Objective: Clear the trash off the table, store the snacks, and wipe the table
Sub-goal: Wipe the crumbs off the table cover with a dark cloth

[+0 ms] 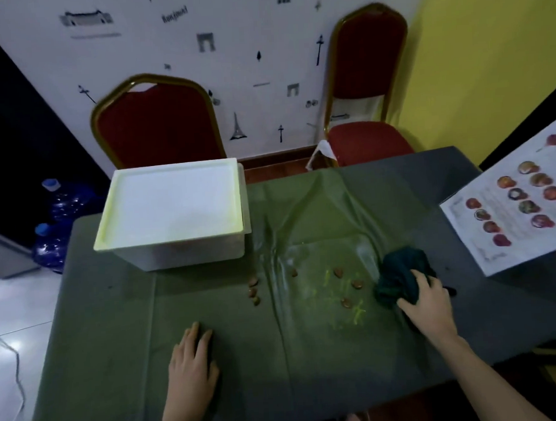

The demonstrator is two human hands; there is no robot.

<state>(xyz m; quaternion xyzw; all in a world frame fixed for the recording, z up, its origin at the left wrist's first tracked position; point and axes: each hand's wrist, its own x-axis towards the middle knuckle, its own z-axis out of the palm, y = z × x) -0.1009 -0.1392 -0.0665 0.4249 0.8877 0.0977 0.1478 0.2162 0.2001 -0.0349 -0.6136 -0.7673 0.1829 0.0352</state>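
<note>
A table under a wrinkled grey-green cloth (216, 406) fills the view. My right hand (428, 302) grips a crumpled dark teal rag (402, 274) pressed on the cloth at the right. Flat on the cloth near the front edge lies my left hand (192, 359), fingers together and holding nothing. Several small brown nuts or shells (254, 290) lie scattered mid-table. Yellow-green smears (345, 300) mark the cloth just left of the rag. A white plastic storage box (174, 215) with its lid on stands at the back left.
A laminated picture menu (514, 204) hangs over the right edge. Two red chairs with gold frames (156, 126) (366, 77) stand behind the table against the wall. Blue water bottles (58, 221) sit on the floor at left, beside a loose cable (7, 347).
</note>
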